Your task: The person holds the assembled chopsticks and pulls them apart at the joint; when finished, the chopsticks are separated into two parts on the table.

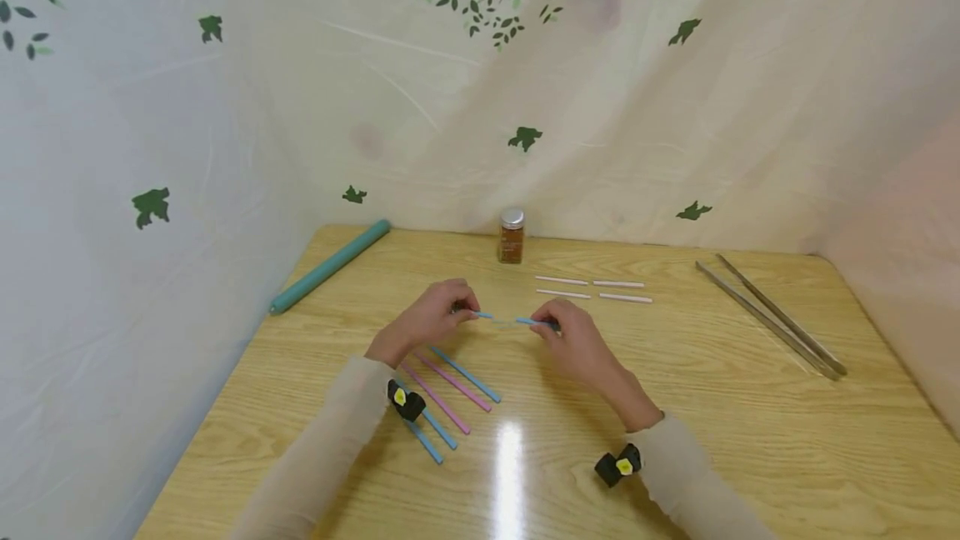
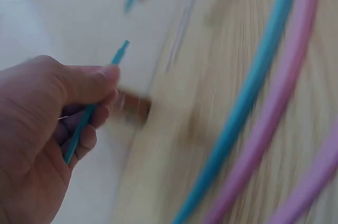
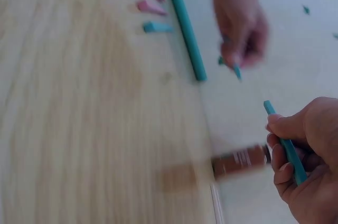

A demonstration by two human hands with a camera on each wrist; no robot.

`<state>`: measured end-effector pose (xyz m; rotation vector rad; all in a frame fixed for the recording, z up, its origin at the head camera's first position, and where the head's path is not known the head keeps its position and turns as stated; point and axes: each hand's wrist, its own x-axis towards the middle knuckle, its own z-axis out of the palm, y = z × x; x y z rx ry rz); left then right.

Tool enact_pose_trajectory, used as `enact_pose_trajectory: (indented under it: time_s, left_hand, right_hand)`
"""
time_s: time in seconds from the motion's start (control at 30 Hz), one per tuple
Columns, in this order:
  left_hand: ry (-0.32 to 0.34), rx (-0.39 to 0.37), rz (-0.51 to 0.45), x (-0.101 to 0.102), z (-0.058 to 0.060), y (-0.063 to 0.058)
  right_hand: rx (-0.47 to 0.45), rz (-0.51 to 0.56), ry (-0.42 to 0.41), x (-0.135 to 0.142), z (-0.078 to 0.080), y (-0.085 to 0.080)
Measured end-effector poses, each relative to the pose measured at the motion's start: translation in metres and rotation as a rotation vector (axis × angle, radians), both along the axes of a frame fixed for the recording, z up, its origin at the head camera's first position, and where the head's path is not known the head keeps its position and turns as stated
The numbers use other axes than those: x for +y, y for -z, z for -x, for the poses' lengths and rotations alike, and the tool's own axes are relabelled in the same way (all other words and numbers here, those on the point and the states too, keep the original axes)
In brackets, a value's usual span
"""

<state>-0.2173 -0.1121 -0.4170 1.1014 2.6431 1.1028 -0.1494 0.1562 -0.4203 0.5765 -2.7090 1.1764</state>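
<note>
My left hand (image 1: 438, 311) pinches a short blue straw-like stick (image 2: 79, 135) between thumb and fingers; its tip is narrower than the rest. Opposite it, my right hand (image 1: 581, 344) grips another short blue straw-like stick (image 3: 293, 161), which lies along the curled fingers. The two tips point at each other across a small gap above the table. Below the left wrist, longer blue sticks (image 1: 467, 375) and pink sticks (image 1: 453, 383) lie side by side on the wood, partly covered by the forearm.
A small jar (image 1: 512, 242) of reddish-brown contents with a silver lid stands at the back. Several short pale sticks (image 1: 621, 284) lie in front of it. A green rod (image 1: 330, 267) rests at the left edge, metal tongs (image 1: 772, 319) at the right. A patterned cloth (image 1: 480, 107) hangs behind.
</note>
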Motion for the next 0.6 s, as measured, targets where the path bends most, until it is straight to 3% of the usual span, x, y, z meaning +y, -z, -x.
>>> enact_pose_trajectory:
  time_s: [0.13, 0.2, 0.33, 0.6]
  left_hand:
    - [-0.208, -0.040, -0.041, -0.034, 0.006, 0.006]
    - [-0.251, -0.048, -0.046, -0.046, 0.007, 0.007]
    - [-0.204, -0.033, -0.044, -0.048, 0.009, 0.009]
    - [-0.158, -0.045, -0.032, -0.021, 0.006, 0.008]
  right_hand:
    - [-0.004, -0.010, 0.124, 0.035, -0.001, 0.000]
    - [-0.019, -0.019, 0.163, 0.049, -0.003, 0.000]
    - [-0.046, -0.012, 0.165, 0.062, -0.003, -0.002]
    - [-0.020, -0.042, 0.150, 0.072, -0.004, 0.000]
